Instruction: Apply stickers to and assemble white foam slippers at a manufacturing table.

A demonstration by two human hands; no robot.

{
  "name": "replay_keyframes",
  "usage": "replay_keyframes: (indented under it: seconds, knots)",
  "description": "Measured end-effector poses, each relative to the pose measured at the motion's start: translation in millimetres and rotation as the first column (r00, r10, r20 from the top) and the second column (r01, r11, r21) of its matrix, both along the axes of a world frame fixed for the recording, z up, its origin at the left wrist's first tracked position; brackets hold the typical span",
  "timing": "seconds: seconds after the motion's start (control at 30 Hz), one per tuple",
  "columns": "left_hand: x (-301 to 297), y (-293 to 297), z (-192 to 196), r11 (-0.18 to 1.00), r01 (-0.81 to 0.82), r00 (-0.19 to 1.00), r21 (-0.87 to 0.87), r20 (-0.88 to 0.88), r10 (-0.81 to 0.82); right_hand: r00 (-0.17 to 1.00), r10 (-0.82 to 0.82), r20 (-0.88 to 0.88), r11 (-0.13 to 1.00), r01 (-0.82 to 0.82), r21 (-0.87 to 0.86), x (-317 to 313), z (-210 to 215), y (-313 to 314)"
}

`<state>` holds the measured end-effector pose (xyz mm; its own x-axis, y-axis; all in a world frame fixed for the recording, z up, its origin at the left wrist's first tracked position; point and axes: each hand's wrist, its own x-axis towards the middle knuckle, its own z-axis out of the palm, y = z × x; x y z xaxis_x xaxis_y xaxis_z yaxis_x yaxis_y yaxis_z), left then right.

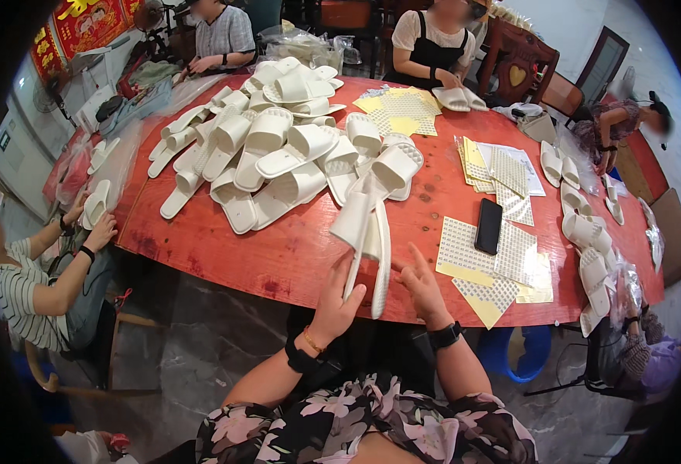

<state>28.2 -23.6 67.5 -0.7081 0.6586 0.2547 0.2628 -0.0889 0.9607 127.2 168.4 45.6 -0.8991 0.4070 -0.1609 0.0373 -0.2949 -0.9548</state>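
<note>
My left hand (336,303) is closed around a pair of white slippers (350,229), held up on edge over the table's near side. The sole of one shows side-on, facing my right hand; the upper end is smeared by motion. Just right of the pair, my right hand (425,292) has its fingers apart and holds nothing. Beyond the held pair lies a big heap of white slippers (267,139). To the right are sheets of small printed stickers (464,246) on yellow backing, with a black phone (489,226) lying on them.
The red table (224,259) curves around me. More sticker sheets (406,108) lie at the far side, and a row of slippers (580,224) runs along the right. Several people sit around; one at left holds a slipper (97,205). A blue bin (517,356) stands below the table.
</note>
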Motion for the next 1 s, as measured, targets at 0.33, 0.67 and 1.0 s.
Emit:
replay_keyframes:
  seconds: [0.33,0.67,1.0]
  knots:
    - [6,-3,-32,0.993,0.047,0.998,-0.104,0.055,-0.041,0.997,-0.077,-0.013,0.878,0.075,0.473,-16,-19,-28]
    - [6,-18,-30,0.758,-0.363,0.808,-0.543,-0.588,-0.035,0.917,-0.396,0.043,0.511,0.181,0.84,4,-53,-3]
    - [23,-14,-51,0.801,-0.308,0.787,-0.513,-0.611,-0.088,0.929,-0.363,0.076,0.392,0.078,0.917,-11,-48,-12]
